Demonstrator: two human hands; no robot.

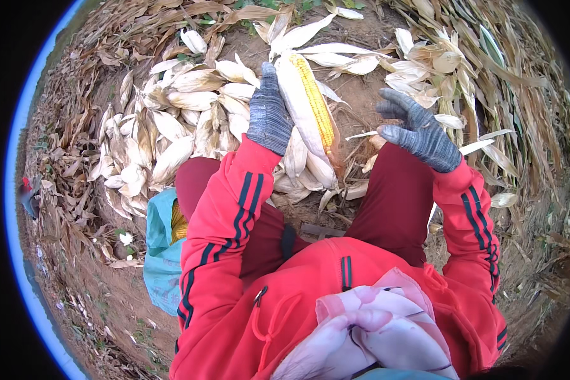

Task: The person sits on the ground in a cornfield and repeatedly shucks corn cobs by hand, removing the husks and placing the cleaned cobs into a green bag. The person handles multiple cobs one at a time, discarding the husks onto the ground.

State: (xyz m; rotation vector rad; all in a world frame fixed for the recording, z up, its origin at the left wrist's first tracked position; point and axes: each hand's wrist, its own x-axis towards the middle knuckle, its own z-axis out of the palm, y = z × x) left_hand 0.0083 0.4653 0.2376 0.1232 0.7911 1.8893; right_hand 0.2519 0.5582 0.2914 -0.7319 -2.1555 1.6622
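Observation:
An ear of corn with yellow kernels bared along its right side stands in front of me, slanting, its pale husk still around the left side and brown silk at its near end. My left hand, in a grey knitted glove, holds it by the husk from the left. Peeled husk leaves spread from its far end. My right hand, gloved alike, is apart from the ear on the right, fingers spread and holding nothing. A heap of husks and ears in husk lies left of the corn.
A blue-green sack with yellow corn inside stands beside my left leg. Loose husks and dry stalks lie at the right. Dry leaves cover the ground at the far left, where a small distant figure shows at the picture's edge.

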